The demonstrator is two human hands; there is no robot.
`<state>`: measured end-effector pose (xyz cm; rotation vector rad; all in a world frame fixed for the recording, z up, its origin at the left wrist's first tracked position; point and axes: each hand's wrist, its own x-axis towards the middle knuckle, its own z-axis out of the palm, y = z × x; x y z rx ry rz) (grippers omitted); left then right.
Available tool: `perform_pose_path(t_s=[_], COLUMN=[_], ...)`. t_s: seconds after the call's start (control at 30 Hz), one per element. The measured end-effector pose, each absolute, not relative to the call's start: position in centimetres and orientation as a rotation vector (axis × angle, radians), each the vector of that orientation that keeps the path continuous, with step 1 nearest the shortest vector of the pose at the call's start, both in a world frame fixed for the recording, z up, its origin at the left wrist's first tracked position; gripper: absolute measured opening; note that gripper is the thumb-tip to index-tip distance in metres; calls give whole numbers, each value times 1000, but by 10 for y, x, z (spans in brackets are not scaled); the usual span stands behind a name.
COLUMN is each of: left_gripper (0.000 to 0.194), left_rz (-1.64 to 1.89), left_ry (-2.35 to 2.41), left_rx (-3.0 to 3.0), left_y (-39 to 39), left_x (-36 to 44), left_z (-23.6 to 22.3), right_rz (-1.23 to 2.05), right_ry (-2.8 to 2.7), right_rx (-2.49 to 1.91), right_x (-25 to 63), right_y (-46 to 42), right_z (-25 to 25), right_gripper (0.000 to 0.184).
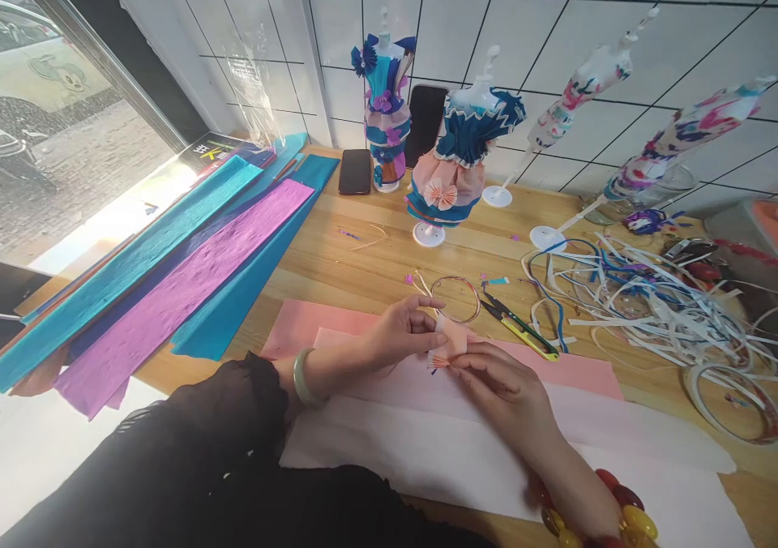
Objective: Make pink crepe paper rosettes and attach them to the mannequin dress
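Note:
My left hand point(404, 333), with a pale bangle on its wrist, pinches the edge of a small peach piece of crepe paper point(455, 339) between thumb and finger. From the other side my right hand point(507, 386) is closed on the same paper, its fingertips at a gathered, pleated end point(436, 361). Both hands are just above pink and white sheets of paper point(389, 443) spread on the wooden table. A coil of copper-coloured wire point(457, 298) lies just beyond the fingers. Yellow-handled thread snips point(523, 329) rest to the right of it.
Strips of crepe paper point(188, 288) cover the left side. Behind stand two dressed mini mannequins point(384, 118) point(453, 159), two leaning mannequins point(583, 94) point(681, 139) and two phones point(354, 172) point(425, 122). On the right lie tangled paper strips point(662, 288) and a tape roll point(698, 386).

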<state>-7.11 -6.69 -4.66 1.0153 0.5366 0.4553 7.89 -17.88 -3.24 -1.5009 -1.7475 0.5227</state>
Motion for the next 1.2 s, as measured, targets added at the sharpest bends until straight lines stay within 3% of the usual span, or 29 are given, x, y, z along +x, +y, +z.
perform_pose_path(t_s=[0.63, 1.2], left_gripper=[33, 39], left_rz=[580, 442], left_ry=[476, 566], left_rx=[1055, 1004], left_y=[-69, -68], left_x=[-71, -70], left_z=[-47, -45], right_rz=[515, 505], right_ry=[-1697, -1741], right_rx=[-1566, -1472], right_x=[78, 78], right_y=[-177, -177], right_z=[-29, -26], right_gripper=[14, 14])
